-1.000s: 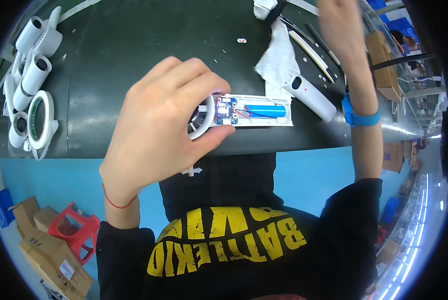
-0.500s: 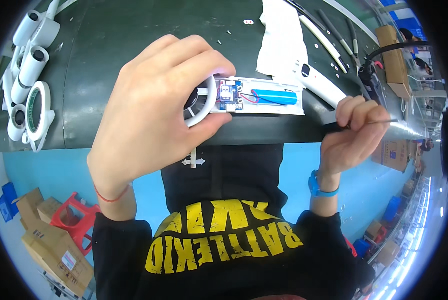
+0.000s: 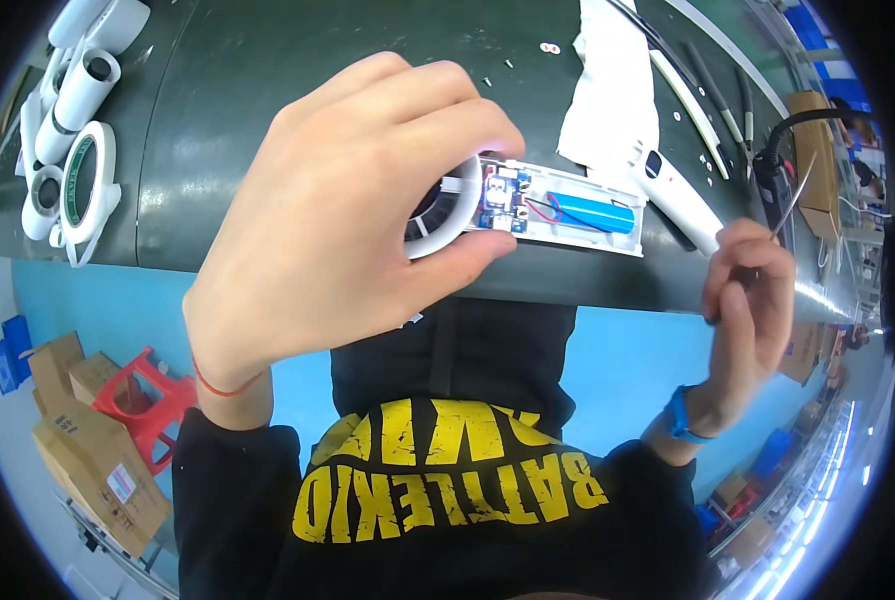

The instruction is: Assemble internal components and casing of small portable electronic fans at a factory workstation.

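Note:
My left hand (image 3: 368,200) is closed around the round head of an opened white handheld fan (image 3: 448,228), its dark blades partly showing inside the ring. From the ring the fan's open handle shell extends to the right, with a blue circuit board (image 3: 505,198), thin red and black wires and a blue cylindrical battery (image 3: 590,213) lying in it. Off to the right, my right hand (image 3: 753,285) is raised at the table edge, fingers curled on a thin tool (image 3: 797,196) whose metal shaft points up and away. The tool's other end is mostly hidden by the fingers.
White fan housings (image 3: 83,95) and a tape roll (image 3: 90,180) lie at the left. A white cloth (image 3: 613,90), a white handle piece (image 3: 680,200), several long tools (image 3: 713,95) and small screws (image 3: 498,73) are on the dark table (image 3: 268,60). A black cable (image 3: 818,113) arches at right.
My right hand has turned, so the tool's shaft now points upward rather than sideways. The view has shifted, moving the table things rightward in it. My left hand keeps hold of the fan.

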Action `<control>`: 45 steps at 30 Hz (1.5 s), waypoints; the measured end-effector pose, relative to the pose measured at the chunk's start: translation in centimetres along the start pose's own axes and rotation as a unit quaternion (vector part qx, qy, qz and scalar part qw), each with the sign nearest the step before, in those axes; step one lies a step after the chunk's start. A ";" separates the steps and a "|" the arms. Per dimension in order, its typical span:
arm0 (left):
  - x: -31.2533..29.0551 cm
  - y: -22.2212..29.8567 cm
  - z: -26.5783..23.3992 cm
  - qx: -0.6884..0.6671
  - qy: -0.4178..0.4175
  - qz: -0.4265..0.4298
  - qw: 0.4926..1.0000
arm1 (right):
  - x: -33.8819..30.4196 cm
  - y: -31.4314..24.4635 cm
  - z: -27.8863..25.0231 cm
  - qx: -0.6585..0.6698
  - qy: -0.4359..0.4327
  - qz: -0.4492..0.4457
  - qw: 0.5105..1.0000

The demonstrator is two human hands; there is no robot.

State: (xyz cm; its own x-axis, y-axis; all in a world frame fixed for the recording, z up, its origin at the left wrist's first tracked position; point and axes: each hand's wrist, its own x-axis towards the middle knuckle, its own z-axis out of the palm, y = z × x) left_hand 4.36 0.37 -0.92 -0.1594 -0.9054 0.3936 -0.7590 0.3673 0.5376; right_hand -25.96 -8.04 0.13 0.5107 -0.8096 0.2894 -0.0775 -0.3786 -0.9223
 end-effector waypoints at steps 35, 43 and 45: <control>-0.7 -0.1 -0.6 -0.121 0.044 -0.020 0.991 | 2.8 -4.7 10.2 0.420 0.043 -0.042 0.906; -1.6 -0.3 0.0 -0.108 0.036 -0.037 0.993 | 5.9 -0.7 10.4 0.533 -0.135 -0.083 0.831; -1.2 -0.3 -0.3 -0.096 0.023 -0.032 0.995 | 6.3 -2.0 11.1 0.496 -0.111 -0.100 0.856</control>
State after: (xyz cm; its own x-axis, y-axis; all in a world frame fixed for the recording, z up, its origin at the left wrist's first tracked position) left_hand 4.92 1.41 -1.34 -0.0822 -0.9196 0.3842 -0.6319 0.3462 0.6934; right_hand -13.08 -7.36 0.92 0.5873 -0.6260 0.5130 0.7387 0.1556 -0.6558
